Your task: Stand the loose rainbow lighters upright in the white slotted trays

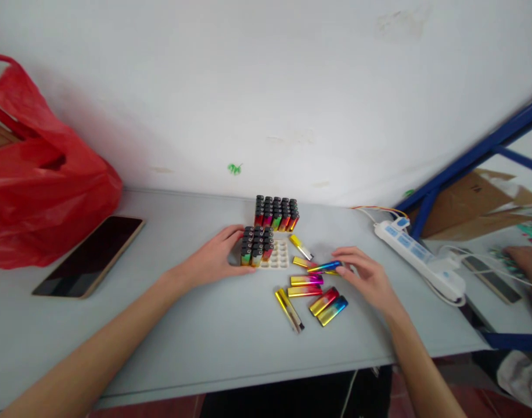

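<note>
My left hand (220, 255) curves round the left side of a white holder (280, 255), its thumb and fingers apart beside the upright black-topped lighters (256, 247) in the holder's left part. Empty slots show on the right side. In my right hand (364, 276), thumb and fingertips pinch one end of a blue metallic lighter (323, 267) above the loose pile. Several yellow, red and pink lighters (305, 290) lie flat on the table in front and to the right of the holder. Behind it stands a second block of upright lighters (277, 215).
A phone (89, 255) and a red bag (43, 174) are at the left. A white power strip (418, 261) with cables lies at the right, by a blue frame (470, 157). Beyond it are a cardboard box (475, 203) and another person's hand (527, 261).
</note>
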Motion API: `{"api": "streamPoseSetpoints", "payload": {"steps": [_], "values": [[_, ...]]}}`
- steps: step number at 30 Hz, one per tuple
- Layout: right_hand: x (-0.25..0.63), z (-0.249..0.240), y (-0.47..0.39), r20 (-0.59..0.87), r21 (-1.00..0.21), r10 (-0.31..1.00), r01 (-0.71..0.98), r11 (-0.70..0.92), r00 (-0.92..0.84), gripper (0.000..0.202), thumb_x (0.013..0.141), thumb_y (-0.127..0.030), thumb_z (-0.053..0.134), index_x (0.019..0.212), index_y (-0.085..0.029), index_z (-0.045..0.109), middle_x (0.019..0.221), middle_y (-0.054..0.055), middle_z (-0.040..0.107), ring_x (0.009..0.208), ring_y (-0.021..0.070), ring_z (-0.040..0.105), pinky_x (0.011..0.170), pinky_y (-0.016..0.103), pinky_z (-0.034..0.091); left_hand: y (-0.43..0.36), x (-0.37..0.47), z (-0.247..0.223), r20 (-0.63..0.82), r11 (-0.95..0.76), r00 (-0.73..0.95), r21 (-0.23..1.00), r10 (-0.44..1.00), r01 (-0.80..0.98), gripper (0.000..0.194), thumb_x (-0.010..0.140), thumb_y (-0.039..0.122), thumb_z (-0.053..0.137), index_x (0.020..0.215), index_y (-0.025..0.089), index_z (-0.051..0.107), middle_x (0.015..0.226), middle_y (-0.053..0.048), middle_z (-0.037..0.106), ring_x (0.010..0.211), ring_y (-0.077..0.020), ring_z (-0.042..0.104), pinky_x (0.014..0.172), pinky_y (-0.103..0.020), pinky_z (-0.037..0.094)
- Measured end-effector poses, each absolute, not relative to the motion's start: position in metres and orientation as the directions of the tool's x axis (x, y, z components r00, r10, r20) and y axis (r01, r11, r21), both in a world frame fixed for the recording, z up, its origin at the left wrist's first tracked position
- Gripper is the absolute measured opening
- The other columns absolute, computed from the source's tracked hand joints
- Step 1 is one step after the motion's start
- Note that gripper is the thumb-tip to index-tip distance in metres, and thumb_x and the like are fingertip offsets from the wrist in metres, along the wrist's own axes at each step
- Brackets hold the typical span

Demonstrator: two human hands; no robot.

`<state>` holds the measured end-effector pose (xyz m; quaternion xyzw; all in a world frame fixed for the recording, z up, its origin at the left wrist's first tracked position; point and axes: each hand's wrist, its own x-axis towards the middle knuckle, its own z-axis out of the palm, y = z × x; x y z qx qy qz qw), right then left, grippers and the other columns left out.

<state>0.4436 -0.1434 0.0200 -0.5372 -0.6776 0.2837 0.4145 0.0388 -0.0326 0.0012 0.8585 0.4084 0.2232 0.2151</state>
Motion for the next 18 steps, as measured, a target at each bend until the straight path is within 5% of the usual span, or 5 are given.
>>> {"api": "streamPoseSetpoints", "payload": {"steps": [3,6,9,12,18], "values": [[0.426,0.032,-0.132,0.251,-0.932,0.960,0.298,0.205,0.123,0.041,0.102,-0.070,0.070,0.109,-0.030,0.075,0.120,0.013,0.081,0.119,0.0322,0.077,0.101,0.051,0.064,-0.032,0.039,0.002,0.211,-0.584,0.577,0.549,0.789,0.599,0.081,0.081,0.074,0.088,0.139,0.020,0.071,0.160,-0.020,0.065,0.146,-0.0441,0.065,0.131,-0.056,0.051],[0.400,0.054,-0.109,0.151,-0.987,0.978,0.078,0.141,0.142,0.044,0.103,-0.075,0.063,0.111,-0.032,0.058,0.095,0.004,0.077,0.085,0.0252,0.076,0.083,0.046,0.066,-0.032,0.039,0.002,0.214,-0.586,0.579,0.552,0.787,0.593,0.082,0.082,0.073,0.088,0.139,0.018,0.071,0.159,-0.021,0.065,0.146,-0.0441,0.065,0.131,-0.058,0.051],[0.369,0.074,-0.083,0.061,-0.997,0.998,-0.049,0.062,0.015,0.050,0.096,-0.079,0.069,0.110,-0.033,0.053,0.065,-0.009,0.051,0.049,0.0142,0.041,0.051,0.028,0.046,-0.032,0.039,0.002,0.229,-0.585,0.569,0.559,0.790,0.588,0.081,0.079,0.074,0.089,0.138,0.021,0.072,0.158,-0.019,0.066,0.144,-0.0436,0.066,0.130,-0.058,0.052],[0.342,0.077,-0.064,-0.024,-1.000,0.991,0.006,-0.024,-0.128,0.059,0.085,-0.081,0.079,0.102,-0.030,0.055,0.063,-0.012,0.041,0.049,0.0104,0.024,0.045,0.023,0.020,-0.033,0.039,0.002,0.235,-0.594,0.574,0.552,0.785,0.585,0.081,0.081,0.076,0.087,0.138,0.021,0.071,0.157,-0.018,0.067,0.145,-0.0423,0.066,0.130,-0.056,0.052],[0.314,0.046,-0.070,-0.145,-0.965,0.975,0.241,-0.103,-0.166,0.078,0.092,-0.096,0.047,0.059,-0.025,0.047,0.052,-0.007,0.033,0.050,0.0107,0.028,0.051,0.029,0.022,-0.034,0.039,0.004,0.211,-0.586,0.580,0.552,0.786,0.593,0.083,0.082,0.076,0.087,0.140,0.020,0.069,0.158,-0.018,0.066,0.145,-0.0415,0.066,0.131,-0.055,0.051]]}}
